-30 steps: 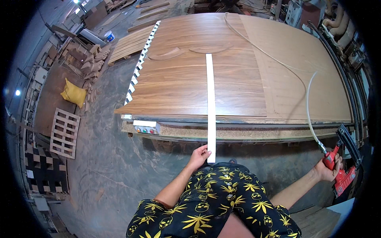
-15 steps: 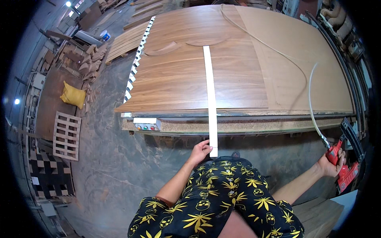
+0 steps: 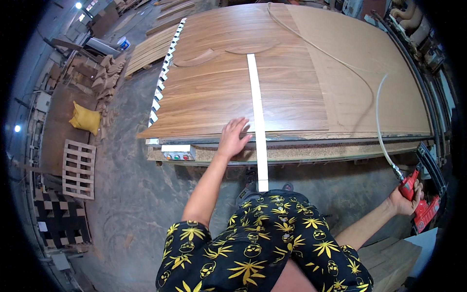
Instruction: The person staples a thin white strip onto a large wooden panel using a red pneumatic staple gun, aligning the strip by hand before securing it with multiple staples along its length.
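Observation:
A long white strip [image 3: 257, 97] lies across the wood-grain panel [image 3: 209, 107], its near end jutting past the table edge toward my body. My left hand [image 3: 234, 138] is open at the panel's front edge, just left of the strip, fingers spread and pointing away from me. Whether its fingertips touch the panel is hard to tell. Off to the right, my right hand [image 3: 406, 198] is closed round the handle of a red pneumatic nail gun [image 3: 409, 185] with a black magazine. A clear air hose [image 3: 379, 121] runs up from its fitting.
Two thin curved wooden pieces [image 3: 253, 49] lie on the panel. White notched blocks [image 3: 158, 95] line its left edge. A control box [image 3: 178, 152] with coloured buttons sits at the table's front. Brown board [image 3: 384, 92] covers the right side. Pallets [image 3: 79, 168] and a yellow sack [image 3: 85, 118] are at left.
My left hand has let go of the strip's near end and moved forward to the panel's front edge. The strip and the nail gun in my right hand stay nearly where they were.

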Demonstrator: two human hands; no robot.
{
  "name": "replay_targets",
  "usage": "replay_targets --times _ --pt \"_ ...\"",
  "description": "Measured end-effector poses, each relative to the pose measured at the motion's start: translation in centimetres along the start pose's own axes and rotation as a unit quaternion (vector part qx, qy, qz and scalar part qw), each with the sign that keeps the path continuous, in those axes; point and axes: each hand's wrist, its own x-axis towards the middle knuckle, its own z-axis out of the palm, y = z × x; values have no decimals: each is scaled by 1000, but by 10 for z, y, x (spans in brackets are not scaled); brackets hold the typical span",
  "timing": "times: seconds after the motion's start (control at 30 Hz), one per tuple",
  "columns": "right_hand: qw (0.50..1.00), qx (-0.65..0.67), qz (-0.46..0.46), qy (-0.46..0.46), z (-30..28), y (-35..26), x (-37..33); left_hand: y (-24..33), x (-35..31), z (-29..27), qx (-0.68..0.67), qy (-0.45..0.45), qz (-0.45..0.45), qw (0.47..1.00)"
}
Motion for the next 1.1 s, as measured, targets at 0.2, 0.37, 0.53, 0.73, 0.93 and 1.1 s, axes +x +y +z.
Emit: replay_targets --times 0.2,0.37,0.53,0.73,0.93,1.1 --pt "999 -15 1 -40 24 -4 -11 -15 85 6 61 -221 -22 973" --pt "997 -71 -26 24 46 -7 -19 -22 102 12 57 -255 -37 965" --pt "998 -62 -12 -1 35 -15 -16 -15 97 6 19 -198 -46 979" --pt "985 -111 -68 110 35 -12 -19 8 41 17 -192 17 -143 971" --pt "996 -63 -42 53 26 -11 -16 6 -46 48 -246 75 -190 948" --pt "1000 -6 -7 8 17 -8 -12 16 -78 59 -286 64 -238 926"
